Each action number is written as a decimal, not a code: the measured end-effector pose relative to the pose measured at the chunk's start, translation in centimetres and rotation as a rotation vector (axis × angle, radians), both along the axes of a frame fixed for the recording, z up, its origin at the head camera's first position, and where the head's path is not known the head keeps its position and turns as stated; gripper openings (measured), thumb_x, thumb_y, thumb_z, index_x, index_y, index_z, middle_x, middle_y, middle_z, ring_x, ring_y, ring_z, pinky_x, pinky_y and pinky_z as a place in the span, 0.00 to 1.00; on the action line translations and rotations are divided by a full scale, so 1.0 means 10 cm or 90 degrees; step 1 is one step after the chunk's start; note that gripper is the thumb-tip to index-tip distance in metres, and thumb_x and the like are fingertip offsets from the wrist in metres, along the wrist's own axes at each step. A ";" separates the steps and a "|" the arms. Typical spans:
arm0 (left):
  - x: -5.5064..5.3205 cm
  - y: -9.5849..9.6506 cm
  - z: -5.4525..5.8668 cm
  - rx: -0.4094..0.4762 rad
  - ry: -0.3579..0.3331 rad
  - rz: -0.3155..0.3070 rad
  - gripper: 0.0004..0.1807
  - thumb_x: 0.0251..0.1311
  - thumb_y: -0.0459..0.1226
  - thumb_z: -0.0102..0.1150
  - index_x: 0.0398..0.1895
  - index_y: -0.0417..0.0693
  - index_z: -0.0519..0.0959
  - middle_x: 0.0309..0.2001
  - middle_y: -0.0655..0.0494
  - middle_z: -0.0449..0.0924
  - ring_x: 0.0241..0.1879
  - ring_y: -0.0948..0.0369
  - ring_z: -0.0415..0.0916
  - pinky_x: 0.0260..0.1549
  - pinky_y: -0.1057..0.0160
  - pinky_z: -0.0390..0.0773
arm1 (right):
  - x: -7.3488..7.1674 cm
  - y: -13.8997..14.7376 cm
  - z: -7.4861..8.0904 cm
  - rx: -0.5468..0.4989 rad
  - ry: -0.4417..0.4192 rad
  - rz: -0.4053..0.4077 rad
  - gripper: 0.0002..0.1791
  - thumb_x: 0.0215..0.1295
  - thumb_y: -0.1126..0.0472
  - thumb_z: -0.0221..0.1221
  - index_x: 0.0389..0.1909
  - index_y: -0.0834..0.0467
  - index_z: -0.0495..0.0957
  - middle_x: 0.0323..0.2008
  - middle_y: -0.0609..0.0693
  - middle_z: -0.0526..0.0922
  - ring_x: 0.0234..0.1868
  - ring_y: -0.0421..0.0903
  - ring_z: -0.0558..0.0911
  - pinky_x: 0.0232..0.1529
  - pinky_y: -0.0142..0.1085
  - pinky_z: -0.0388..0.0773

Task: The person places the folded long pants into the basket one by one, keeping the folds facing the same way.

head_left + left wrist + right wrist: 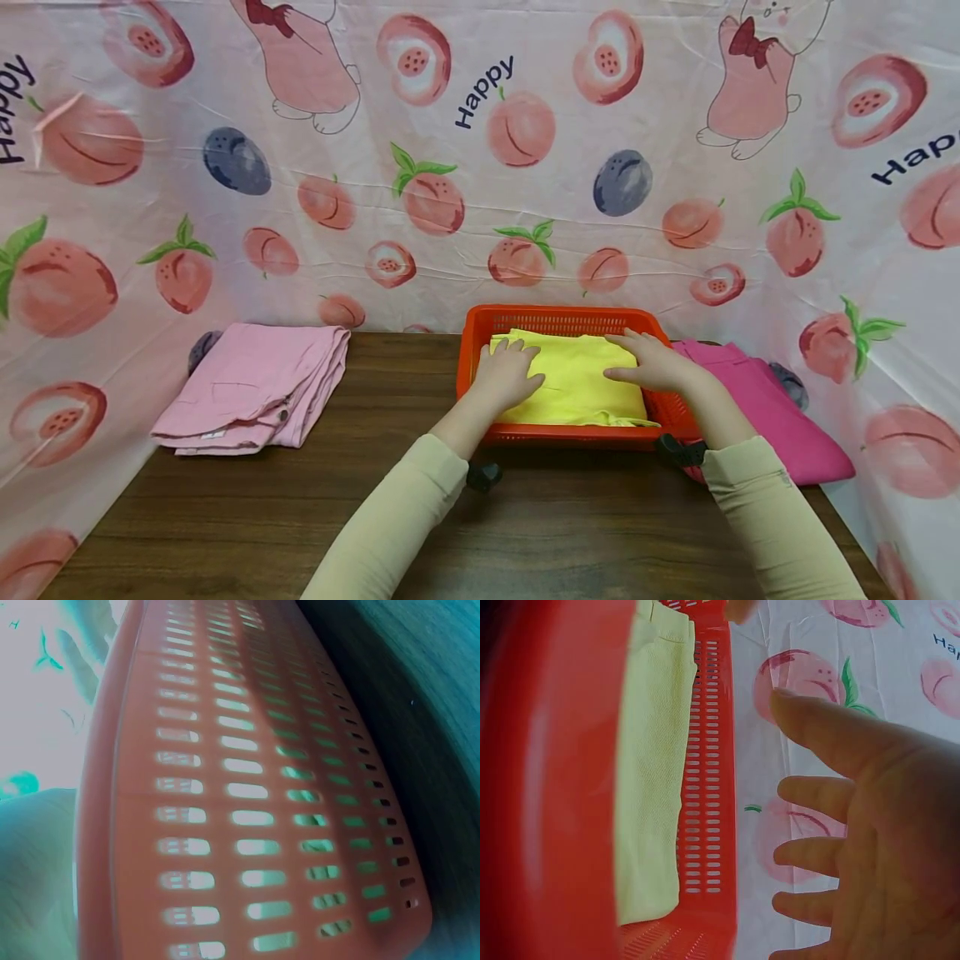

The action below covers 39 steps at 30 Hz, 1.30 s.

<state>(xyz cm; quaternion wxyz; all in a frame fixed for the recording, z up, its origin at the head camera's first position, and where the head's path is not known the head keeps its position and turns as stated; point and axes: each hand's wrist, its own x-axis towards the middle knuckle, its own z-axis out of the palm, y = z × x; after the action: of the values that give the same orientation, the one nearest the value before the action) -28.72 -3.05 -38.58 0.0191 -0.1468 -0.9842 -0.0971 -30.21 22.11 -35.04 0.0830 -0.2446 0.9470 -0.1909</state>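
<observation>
Folded yellow cloth, with a drawstring at its near edge, lies as a garment inside a red plastic basket. Over the garment's left side is my left hand, its fingers spread and relaxed. Above the right side is my right hand, fingers extended toward the left and holding nothing. In the right wrist view the right hand shows straight, parted fingers above the basket. The left wrist view is mostly filled by the slotted basket wall.
Folded light-pink pants lie at the left of the brown wooden table. A folded hot-pink garment lies right of the basket, partly hidden by the right arm. A fruit-print curtain hangs behind and at both sides.
</observation>
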 end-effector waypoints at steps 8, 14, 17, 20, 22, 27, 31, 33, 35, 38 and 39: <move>0.07 0.10 0.05 -0.031 0.042 -0.002 0.31 0.64 0.55 0.54 0.68 0.58 0.68 0.70 0.47 0.59 0.70 0.45 0.49 0.64 0.38 0.47 | 0.14 0.08 -0.03 0.008 0.035 -0.044 0.41 0.63 0.45 0.60 0.71 0.61 0.59 0.70 0.72 0.47 0.68 0.74 0.42 0.57 0.73 0.39; 0.12 0.16 0.05 -0.023 0.047 0.002 0.33 0.62 0.55 0.55 0.70 0.60 0.66 0.72 0.46 0.54 0.71 0.43 0.45 0.63 0.37 0.46 | 0.25 0.16 -0.08 -0.011 0.046 -0.063 0.43 0.62 0.43 0.60 0.72 0.59 0.57 0.71 0.70 0.45 0.69 0.73 0.40 0.57 0.72 0.35; 0.13 0.19 0.05 -0.025 0.054 -0.001 0.33 0.62 0.56 0.54 0.70 0.61 0.65 0.73 0.47 0.53 0.71 0.42 0.44 0.63 0.36 0.47 | 0.31 0.20 -0.09 -0.021 0.048 -0.078 0.43 0.62 0.45 0.61 0.73 0.58 0.57 0.72 0.69 0.45 0.69 0.72 0.38 0.57 0.72 0.33; 0.15 0.22 0.04 -0.033 0.061 -0.005 0.33 0.62 0.57 0.53 0.71 0.62 0.64 0.73 0.48 0.53 0.70 0.41 0.44 0.63 0.36 0.47 | 0.35 0.24 -0.11 -0.024 0.058 -0.089 0.43 0.62 0.45 0.60 0.73 0.58 0.56 0.72 0.69 0.45 0.69 0.72 0.37 0.57 0.73 0.32; 0.16 0.25 0.04 -0.035 0.064 -0.007 0.33 0.62 0.57 0.53 0.71 0.63 0.64 0.73 0.48 0.52 0.70 0.40 0.44 0.62 0.35 0.47 | 0.38 0.27 -0.12 -0.026 0.064 -0.097 0.43 0.62 0.45 0.60 0.73 0.58 0.56 0.72 0.69 0.45 0.69 0.72 0.37 0.57 0.72 0.32; 0.20 0.31 0.03 -0.035 0.069 -0.015 0.35 0.62 0.58 0.53 0.72 0.64 0.62 0.73 0.48 0.51 0.70 0.40 0.43 0.62 0.35 0.48 | 0.43 0.34 -0.15 -0.038 0.065 -0.120 0.43 0.62 0.45 0.61 0.73 0.58 0.56 0.72 0.69 0.45 0.69 0.72 0.37 0.57 0.73 0.32; 0.22 0.36 0.03 -0.038 0.069 -0.022 0.35 0.62 0.58 0.52 0.73 0.65 0.60 0.74 0.48 0.50 0.71 0.40 0.41 0.62 0.35 0.46 | 0.45 0.41 -0.17 -0.045 0.068 -0.130 0.44 0.62 0.45 0.60 0.74 0.57 0.54 0.72 0.69 0.44 0.69 0.73 0.37 0.56 0.74 0.33; 0.24 0.39 0.03 -0.040 0.069 -0.025 0.36 0.63 0.58 0.52 0.73 0.65 0.59 0.74 0.48 0.49 0.71 0.40 0.40 0.62 0.34 0.46 | 0.46 0.45 -0.18 -0.051 0.069 -0.135 0.44 0.62 0.45 0.60 0.74 0.57 0.53 0.72 0.69 0.44 0.68 0.74 0.37 0.55 0.74 0.33; 0.25 0.41 0.03 -0.040 0.070 -0.028 0.36 0.62 0.58 0.52 0.73 0.66 0.58 0.74 0.48 0.48 0.71 0.40 0.41 0.62 0.34 0.45 | 0.47 0.48 -0.18 -0.054 0.070 -0.140 0.44 0.62 0.45 0.60 0.74 0.57 0.53 0.72 0.69 0.43 0.68 0.74 0.37 0.55 0.74 0.32; 0.27 0.45 0.02 -0.042 0.073 -0.033 0.36 0.62 0.58 0.52 0.73 0.66 0.58 0.74 0.48 0.48 0.71 0.40 0.41 0.62 0.33 0.45 | 0.50 0.52 -0.19 -0.058 0.068 -0.149 0.45 0.62 0.45 0.61 0.74 0.57 0.52 0.72 0.69 0.41 0.68 0.75 0.35 0.55 0.74 0.30; 0.27 0.47 0.02 -0.044 0.073 -0.035 0.36 0.62 0.58 0.52 0.73 0.66 0.58 0.74 0.48 0.48 0.71 0.40 0.42 0.61 0.33 0.46 | 0.50 0.53 -0.19 -0.060 0.069 -0.152 0.46 0.62 0.45 0.61 0.74 0.58 0.52 0.72 0.69 0.41 0.67 0.75 0.34 0.55 0.74 0.29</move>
<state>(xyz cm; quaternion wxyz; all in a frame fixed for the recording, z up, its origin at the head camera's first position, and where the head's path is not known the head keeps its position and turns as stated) -25.98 1.63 -38.36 0.0679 -0.1797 -0.9798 -0.0551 -25.17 27.43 -36.96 -0.0030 -0.1438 0.9625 -0.2300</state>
